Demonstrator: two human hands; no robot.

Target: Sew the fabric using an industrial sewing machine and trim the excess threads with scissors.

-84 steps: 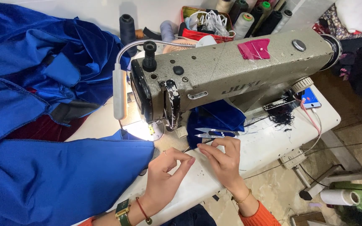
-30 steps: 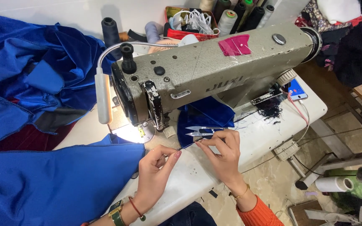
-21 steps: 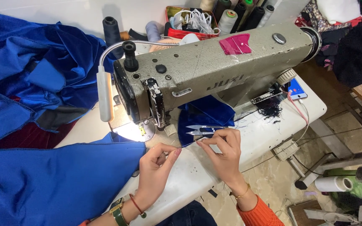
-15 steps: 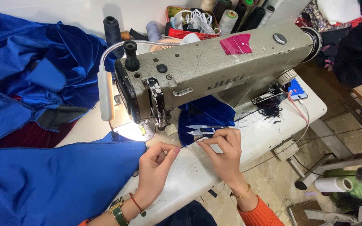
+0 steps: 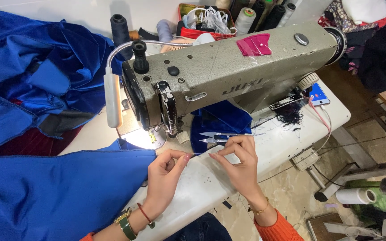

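My left hand (image 5: 164, 178) pinches one end of a thin thread (image 5: 198, 155) just right of the blue fabric (image 5: 54, 201) on the white table. My right hand (image 5: 240, 163) pinches the thread's other end and holds small thread snips (image 5: 217, 137) whose blades point left. The thread runs taut between the two hands. Both hands sit in front of the grey sewing machine (image 5: 228, 67), near its needle area (image 5: 175, 131). A small piece of blue velvet (image 5: 222, 120) lies under the machine arm.
Heaped blue fabric (image 5: 27, 76) fills the left side. A gooseneck lamp (image 5: 112, 105) lights the needle plate. Thread spools (image 5: 246, 18) and a tin of bits stand behind the machine. A phone (image 5: 319, 94) lies at the table's right end.
The hands have stayed close together in front of the needle, with small finger shifts; the thread now runs taut between them. The view has shifted slightly.
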